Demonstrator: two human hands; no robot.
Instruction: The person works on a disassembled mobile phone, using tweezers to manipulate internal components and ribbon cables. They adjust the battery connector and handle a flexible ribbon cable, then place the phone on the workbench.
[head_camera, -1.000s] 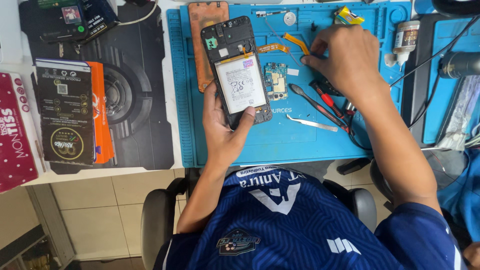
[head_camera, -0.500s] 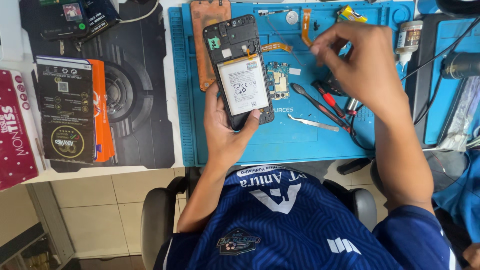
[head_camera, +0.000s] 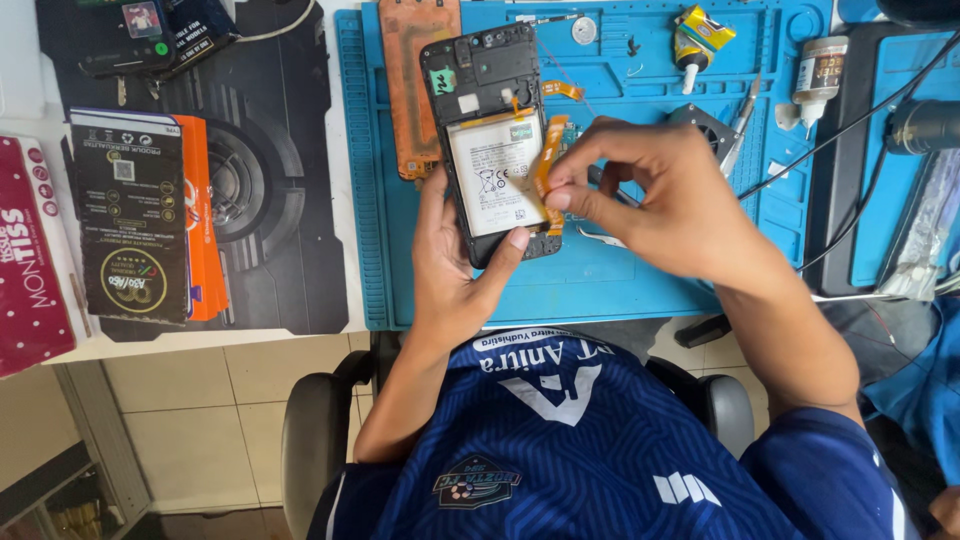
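Orange ribbon cable (head_camera: 545, 160) is what my right hand (head_camera: 650, 195) pinches between thumb and forefinger, right at the edge of the opened phone (head_camera: 492, 140) that my left hand (head_camera: 455, 265) cradles from below, thumb curled up against its lower rim. The phone sits with its back off, white battery (head_camera: 495, 172) facing me, held just above the blue mat (head_camera: 640, 270). To do this well I judge I should keep the pinch light and flat, guide the ribbon without creasing it, and hold the phone steady so nothing tugs at its connector. Just beyond my right hand lie a pair of tweezers (head_camera: 605, 238), partly hidden under it. Farther up the mat rest an orange phone panel (head_camera: 415, 60), a small yellow glue tube (head_camera: 697, 32) and a little bottle (head_camera: 818, 72). To the left, on the white surface (head_camera: 345, 250), a black mat (head_camera: 270, 180) carries a black-and-orange box (head_camera: 135, 215), with a red packet (head_camera: 30, 260) beside it. Cables (head_camera: 860, 130) trail across the right side. Below the surface I can see tiled floor (head_camera: 190, 420) and my chair's armrest (head_camera: 310, 430).
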